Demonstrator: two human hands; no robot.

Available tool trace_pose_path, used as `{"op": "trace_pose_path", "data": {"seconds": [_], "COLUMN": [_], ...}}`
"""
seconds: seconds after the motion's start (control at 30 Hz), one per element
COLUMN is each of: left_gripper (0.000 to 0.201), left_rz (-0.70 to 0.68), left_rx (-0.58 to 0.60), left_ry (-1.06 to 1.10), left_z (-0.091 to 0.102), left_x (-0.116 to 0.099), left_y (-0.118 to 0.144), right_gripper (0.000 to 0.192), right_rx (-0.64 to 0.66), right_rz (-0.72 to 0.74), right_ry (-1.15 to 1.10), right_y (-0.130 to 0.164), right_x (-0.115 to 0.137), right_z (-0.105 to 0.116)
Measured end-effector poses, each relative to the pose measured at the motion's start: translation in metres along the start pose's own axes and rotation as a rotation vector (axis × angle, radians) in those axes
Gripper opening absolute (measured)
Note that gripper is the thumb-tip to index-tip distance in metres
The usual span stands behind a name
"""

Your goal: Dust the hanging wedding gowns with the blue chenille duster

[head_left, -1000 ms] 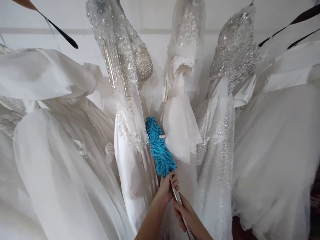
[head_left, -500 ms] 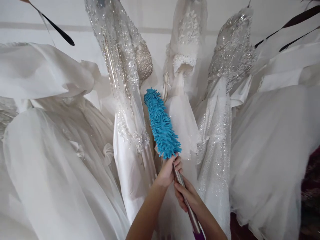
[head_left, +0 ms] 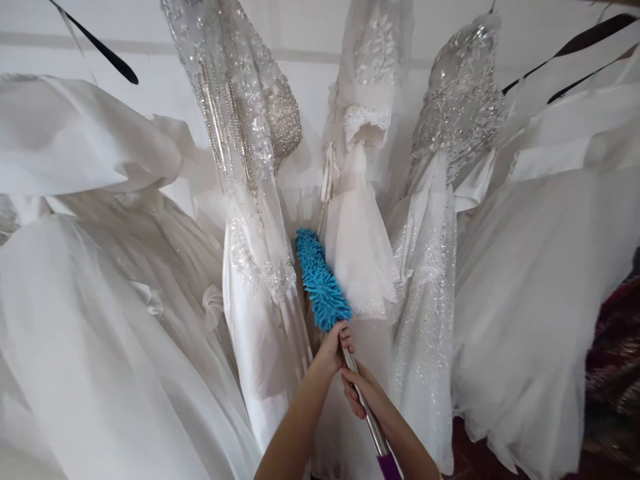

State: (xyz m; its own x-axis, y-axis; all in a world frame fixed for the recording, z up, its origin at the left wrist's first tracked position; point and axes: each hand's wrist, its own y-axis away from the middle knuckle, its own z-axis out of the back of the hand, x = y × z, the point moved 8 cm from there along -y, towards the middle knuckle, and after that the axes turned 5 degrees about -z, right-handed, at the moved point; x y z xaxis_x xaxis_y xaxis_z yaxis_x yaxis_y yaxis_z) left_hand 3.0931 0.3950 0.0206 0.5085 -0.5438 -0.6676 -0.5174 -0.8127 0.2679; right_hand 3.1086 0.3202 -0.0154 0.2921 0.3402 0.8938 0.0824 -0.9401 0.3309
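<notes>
Far left of the fingers: white gown point(head_left: 85, 140), smooth broad band across its top, wide pale skirt falling below. Dark slim strip point(head_left: 103, 50) slants above it, high and left of both hands.

Nearer, just left of the fingers: beaded gown point(head_left: 250, 133), silver and gold strands on the bodice, plain satin lower down, hanging against the white wall point(head_left: 310, 87).

Centre: blue duster point(head_left: 323, 283), shaggy head directly above the left fingers, tilted up and leftward, lying in the gap between beaded gown and lace gown point(head_left: 360, 227). Contact with either cloth: cannot tell. Left hand point(head_left: 333, 348) closed round the metal handle point(head_left: 371, 420) right under the head. Right hand point(head_left: 361, 388) lower and to the right, just beside the left, its fingers curled about the same handle. Purple section point(head_left: 389, 467) shows below the right fingers. The lace gown hangs above and slightly right of the left fingers.

Right of the fingers: silver-embroidered gown point(head_left: 457, 100), glittery skirt. Farther right, full tulle gown point(head_left: 530, 293); dark red patterned cloth point(head_left: 617, 347) at the edge; reddish floor point(head_left: 470, 450) low, right of both hands.
</notes>
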Motion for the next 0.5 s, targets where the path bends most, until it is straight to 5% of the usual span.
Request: {"op": "trace_pose_path", "data": {"seconds": [0.5], "left_gripper": [0.044], "left_rz": [0.085], "left_rx": [-0.104], "left_ry": [0.085], "left_z": [0.067], "left_x": [0.067], "left_y": [-0.008], "right_gripper": [0.051], "right_rx": [-0.02], "right_rz": [-0.101], "right_ry": [0.056], "right_y": [-0.019], "right_x": [-0.088], "right_z": [0.025]}}
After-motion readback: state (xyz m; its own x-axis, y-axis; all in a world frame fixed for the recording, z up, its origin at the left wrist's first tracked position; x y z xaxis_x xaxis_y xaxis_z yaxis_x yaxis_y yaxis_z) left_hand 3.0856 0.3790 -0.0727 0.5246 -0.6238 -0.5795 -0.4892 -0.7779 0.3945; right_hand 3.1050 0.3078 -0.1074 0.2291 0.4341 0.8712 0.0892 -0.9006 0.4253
